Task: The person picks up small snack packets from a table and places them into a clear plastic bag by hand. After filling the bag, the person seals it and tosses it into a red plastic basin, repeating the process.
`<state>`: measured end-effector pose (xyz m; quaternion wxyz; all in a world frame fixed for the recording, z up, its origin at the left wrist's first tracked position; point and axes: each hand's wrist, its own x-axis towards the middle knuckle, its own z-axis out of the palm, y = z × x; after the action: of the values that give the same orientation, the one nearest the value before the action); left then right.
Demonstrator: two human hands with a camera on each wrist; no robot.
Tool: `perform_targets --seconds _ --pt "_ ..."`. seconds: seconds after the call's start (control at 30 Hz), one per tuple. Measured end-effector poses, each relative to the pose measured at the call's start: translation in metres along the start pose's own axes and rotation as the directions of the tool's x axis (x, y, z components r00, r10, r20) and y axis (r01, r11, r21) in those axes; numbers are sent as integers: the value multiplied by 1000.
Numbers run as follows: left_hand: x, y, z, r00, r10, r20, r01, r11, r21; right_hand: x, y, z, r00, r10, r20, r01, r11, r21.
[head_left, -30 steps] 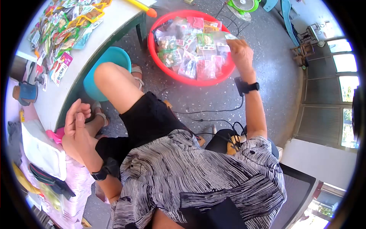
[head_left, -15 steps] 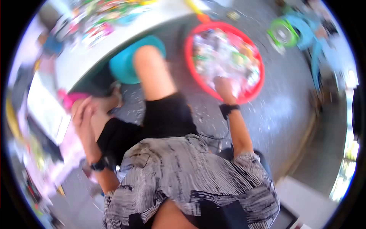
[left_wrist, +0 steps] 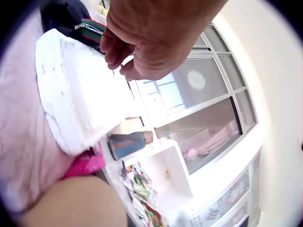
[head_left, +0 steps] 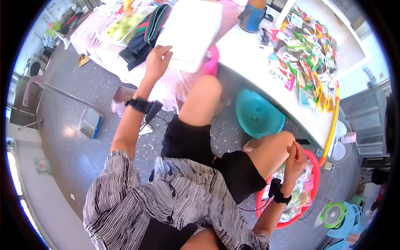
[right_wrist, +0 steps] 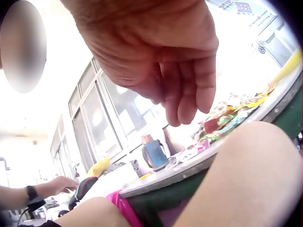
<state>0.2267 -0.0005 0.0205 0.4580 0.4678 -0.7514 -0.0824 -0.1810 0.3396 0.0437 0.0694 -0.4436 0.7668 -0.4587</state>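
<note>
My left hand (head_left: 158,62) is held out over the pink-covered surface, close to a dark bag (head_left: 143,41) with a green and red stripe. Beside it lies a thick white block (head_left: 189,31); my fingers (left_wrist: 113,49) bend loosely and overlap the bag and block in the left wrist view, with nothing seen in them. My right hand (head_left: 296,160) hovers by the right knee, over the red tub (head_left: 316,166) of small plastic packets (head_left: 298,193). Its fingers (right_wrist: 187,94) hang half curled and hold nothing.
Many colourful packets (head_left: 312,58) cover the white table (head_left: 237,50), near a blue cup-like holder (head_left: 251,17). A yellow pole (head_left: 334,125) lies along its edge. Below stands a turquoise basin (head_left: 254,112). A dustpan (head_left: 90,122) is at left, a green fan (head_left: 333,215) at lower right.
The head view has swung left. My left hand has risen from the knee to the bag and white block. My right hand has come out of the red tub to beside the knee.
</note>
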Motion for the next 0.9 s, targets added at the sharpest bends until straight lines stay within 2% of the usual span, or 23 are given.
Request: perform_targets --seconds 0.07,0.13,0.17,0.2,0.27,0.3,0.4,0.43,0.53,0.57,0.6,0.63,0.67,0.77,0.8,0.87,0.9 --pt "21 -29 16 990 139 24 -140 949 282 10 -17 5 999 -5 40 5 1000 -11" --pt "36 -42 36 977 90 195 -163 902 399 18 -37 16 994 -60 89 61 998 -13" --pt "40 -48 46 971 76 226 -169 888 428 22 -41 22 990 -89 113 90 996 -7" --pt "45 -54 54 957 -43 288 -107 869 483 25 -43 27 984 -114 137 116 993 -2" --pt "55 -67 69 876 -283 391 -8 802 597 30 -46 37 976 -151 158 152 988 6" --pt "58 -64 64 911 -204 359 -11 857 515 33 -48 41 973 -157 167 157 988 13" --pt "58 -69 65 932 -159 326 -19 876 482 39 -54 51 972 -134 195 121 990 75" --pt "53 -68 62 956 -69 284 -74 884 462 43 -59 54 968 -141 210 127 989 78" --pt "49 -53 50 994 -80 79 67 985 158 54 -69 66 955 -149 255 115 983 142" --pt "49 -43 45 991 -131 19 129 987 91 58 -72 72 953 -147 265 103 979 174" --pt "49 -26 42 972 -228 49 232 965 -124 63 -76 79 947 -143 288 81 973 217" --pt "48 -3 44 944 -313 104 330 885 -329 70 -81 87 941 -138 309 57 965 258" --pt "46 21 48 907 -380 183 418 750 -512 78 -85 95 936 -132 327 32 955 294" --pt "37 86 84 898 -350 266 427 552 -716 104 -95 122 890 -39 455 -166 900 402" --pt "34 109 95 884 -354 305 458 519 -722 113 -96 131 873 -15 487 -219 881 420" --pt "25 125 137 931 -246 271 366 582 -727 130 -81 153 855 -35 517 -306 772 557" --pt "22 132 158 958 -178 225 286 649 -705 139 -78 160 848 3 531 -374 713 593"
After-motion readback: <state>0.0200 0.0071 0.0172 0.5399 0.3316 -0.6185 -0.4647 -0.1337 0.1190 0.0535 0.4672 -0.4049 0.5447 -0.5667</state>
